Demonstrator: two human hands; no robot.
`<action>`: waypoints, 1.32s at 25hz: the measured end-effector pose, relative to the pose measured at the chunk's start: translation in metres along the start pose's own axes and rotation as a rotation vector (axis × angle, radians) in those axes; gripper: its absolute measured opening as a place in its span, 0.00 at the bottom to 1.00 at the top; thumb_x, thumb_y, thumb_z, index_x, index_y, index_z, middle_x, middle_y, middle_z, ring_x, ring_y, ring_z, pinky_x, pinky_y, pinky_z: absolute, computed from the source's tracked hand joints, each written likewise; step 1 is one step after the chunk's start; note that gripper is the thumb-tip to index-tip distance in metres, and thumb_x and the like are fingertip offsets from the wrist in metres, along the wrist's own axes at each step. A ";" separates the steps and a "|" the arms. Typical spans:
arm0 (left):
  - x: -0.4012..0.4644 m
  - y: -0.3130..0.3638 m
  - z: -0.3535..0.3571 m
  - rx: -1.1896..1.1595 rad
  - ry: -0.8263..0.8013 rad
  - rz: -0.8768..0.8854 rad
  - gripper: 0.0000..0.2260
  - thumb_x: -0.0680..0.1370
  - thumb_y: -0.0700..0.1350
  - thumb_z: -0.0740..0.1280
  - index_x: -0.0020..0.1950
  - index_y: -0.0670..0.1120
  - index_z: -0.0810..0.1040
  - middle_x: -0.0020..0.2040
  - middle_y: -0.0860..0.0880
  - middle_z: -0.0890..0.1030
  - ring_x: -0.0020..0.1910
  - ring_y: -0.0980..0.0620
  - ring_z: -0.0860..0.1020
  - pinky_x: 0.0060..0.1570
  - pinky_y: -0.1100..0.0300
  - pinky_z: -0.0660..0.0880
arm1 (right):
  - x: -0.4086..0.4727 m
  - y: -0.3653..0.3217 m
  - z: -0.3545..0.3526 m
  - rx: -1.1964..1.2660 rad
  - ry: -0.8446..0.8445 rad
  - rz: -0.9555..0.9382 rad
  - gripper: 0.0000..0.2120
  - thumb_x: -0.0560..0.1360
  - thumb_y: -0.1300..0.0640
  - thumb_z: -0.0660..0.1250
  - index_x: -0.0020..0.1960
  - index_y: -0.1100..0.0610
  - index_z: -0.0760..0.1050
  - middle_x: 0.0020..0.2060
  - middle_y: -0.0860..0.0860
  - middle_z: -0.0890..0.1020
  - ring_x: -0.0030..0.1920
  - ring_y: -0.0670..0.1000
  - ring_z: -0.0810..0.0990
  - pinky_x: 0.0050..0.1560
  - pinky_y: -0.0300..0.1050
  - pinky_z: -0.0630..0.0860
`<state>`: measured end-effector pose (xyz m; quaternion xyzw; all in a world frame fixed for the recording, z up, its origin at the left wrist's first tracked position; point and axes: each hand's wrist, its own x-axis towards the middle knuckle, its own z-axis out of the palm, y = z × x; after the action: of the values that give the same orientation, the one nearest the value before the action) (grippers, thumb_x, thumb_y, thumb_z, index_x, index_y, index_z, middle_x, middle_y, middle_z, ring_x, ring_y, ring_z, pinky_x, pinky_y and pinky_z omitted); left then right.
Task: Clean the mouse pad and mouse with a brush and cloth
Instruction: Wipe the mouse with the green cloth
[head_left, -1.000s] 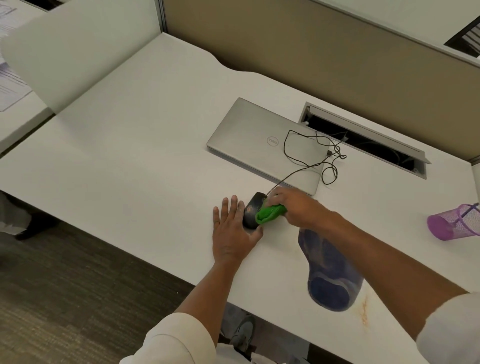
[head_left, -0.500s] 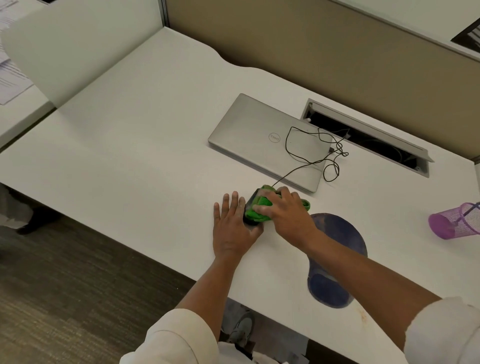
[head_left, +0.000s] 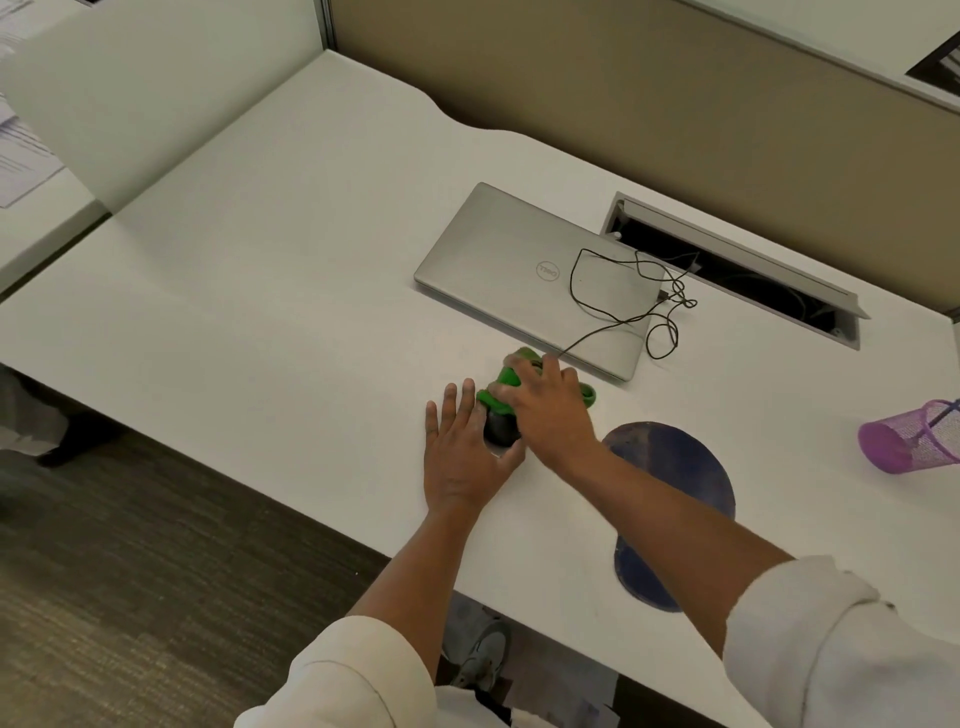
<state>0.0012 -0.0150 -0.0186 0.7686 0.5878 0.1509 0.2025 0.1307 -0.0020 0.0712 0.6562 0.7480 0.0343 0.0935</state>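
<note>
The head view shows the right hand (head_left: 545, 410) pressing the cloth (head_left: 501, 387) with curled fingers onto the mouse (head_left: 500, 430), directly beneath, beside the left hand (head_left: 462, 452), fingers spread flat.

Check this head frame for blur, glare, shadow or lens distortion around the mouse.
Head view: the right hand and green cloth are slightly smeared; the mouse and left hand look steadier. Lighting is soft, no glare, only faint shadows under the hands. The desk edges bow from the wide lens.
</note>
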 end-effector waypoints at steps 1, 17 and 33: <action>0.000 0.000 0.000 -0.006 -0.003 -0.008 0.41 0.76 0.72 0.56 0.82 0.48 0.61 0.83 0.49 0.56 0.83 0.50 0.47 0.81 0.49 0.40 | -0.008 -0.004 0.004 0.014 0.010 -0.016 0.20 0.78 0.57 0.62 0.68 0.45 0.72 0.71 0.52 0.68 0.62 0.62 0.69 0.55 0.59 0.71; 0.000 -0.002 0.002 0.006 0.019 0.003 0.41 0.76 0.71 0.55 0.81 0.46 0.62 0.83 0.48 0.58 0.83 0.49 0.48 0.81 0.48 0.42 | -0.004 0.028 -0.004 0.147 0.042 0.078 0.24 0.74 0.63 0.62 0.66 0.44 0.76 0.69 0.50 0.69 0.59 0.60 0.69 0.55 0.57 0.70; -0.001 0.000 -0.002 0.017 -0.032 -0.013 0.41 0.76 0.71 0.54 0.82 0.48 0.60 0.84 0.49 0.54 0.83 0.50 0.45 0.81 0.49 0.39 | 0.024 0.030 0.005 0.054 -0.023 0.155 0.18 0.78 0.61 0.61 0.64 0.47 0.78 0.68 0.52 0.68 0.61 0.61 0.68 0.55 0.56 0.69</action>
<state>-0.0002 -0.0158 -0.0165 0.7688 0.5907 0.1322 0.2065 0.1583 0.0252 0.0691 0.7147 0.6946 0.0135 0.0812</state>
